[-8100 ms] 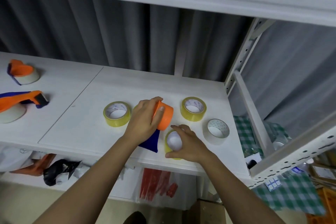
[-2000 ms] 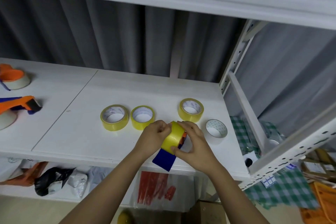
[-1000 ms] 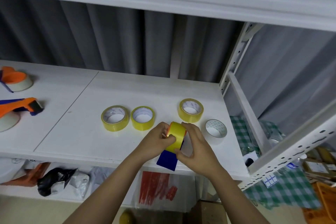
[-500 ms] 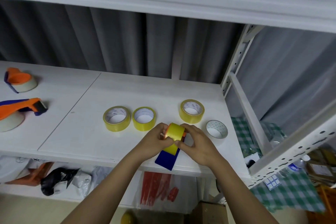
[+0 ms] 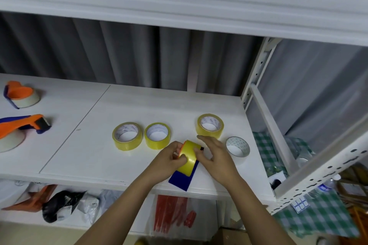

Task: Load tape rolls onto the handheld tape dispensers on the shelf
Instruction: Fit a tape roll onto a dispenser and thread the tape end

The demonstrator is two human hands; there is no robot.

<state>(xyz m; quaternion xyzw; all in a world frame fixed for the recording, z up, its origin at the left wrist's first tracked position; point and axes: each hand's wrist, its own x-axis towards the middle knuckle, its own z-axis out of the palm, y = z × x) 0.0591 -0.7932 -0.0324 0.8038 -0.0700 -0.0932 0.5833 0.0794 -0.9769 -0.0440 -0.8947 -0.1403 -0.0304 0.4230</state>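
A yellow tape roll sits on an orange and blue handheld dispenser near the front edge of the white shelf. My left hand grips the roll and dispenser from the left. My right hand is at the roll's right side, thumb on the roll, the other fingers spread and fairly straight. Three more yellow rolls and a clear roll lie flat behind my hands.
Two loaded orange and blue dispensers rest at the shelf's left end. A white upright post and perforated rail bound the right side. Bags and red packets lie on the lower shelf.
My right hand's fingers have lifted and spread away from the roll, leaving the thumb on it. The roll has tilted slightly on the dispenser; my left hand keeps its grip.
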